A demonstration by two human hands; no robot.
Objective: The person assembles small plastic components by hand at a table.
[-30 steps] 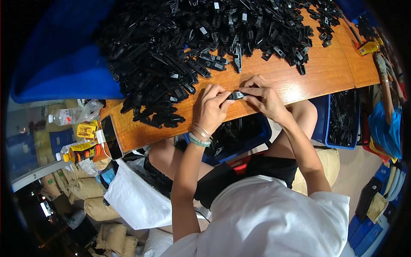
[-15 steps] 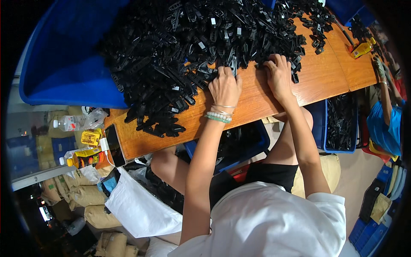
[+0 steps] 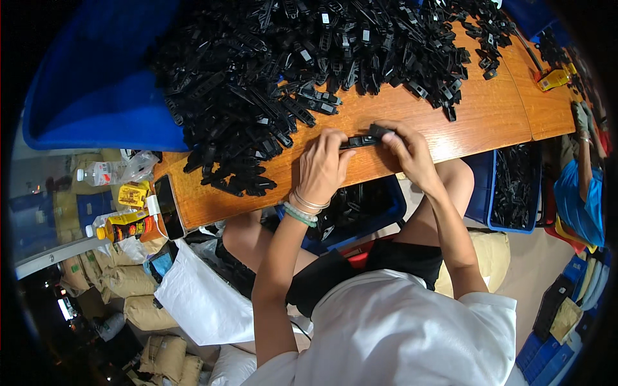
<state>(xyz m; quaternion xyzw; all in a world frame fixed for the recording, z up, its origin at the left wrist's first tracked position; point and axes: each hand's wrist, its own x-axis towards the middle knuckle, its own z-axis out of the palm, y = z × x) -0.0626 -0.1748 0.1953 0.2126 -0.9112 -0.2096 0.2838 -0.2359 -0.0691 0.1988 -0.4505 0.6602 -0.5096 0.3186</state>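
Left grip [image 3: 320, 166] pinched on the left end of your slim black part [image 3: 359, 141], near the front edge of the table [image 3: 470, 132]. Right grip [image 3: 412, 154] closed on a dark piece [image 3: 381, 131] at the part's right end; cannot tell whether the two are joined. Beyond your hands, a heap of black parts [image 3: 302, 58]; large blue bin [image 3: 96, 125] to your left, beside the heap.
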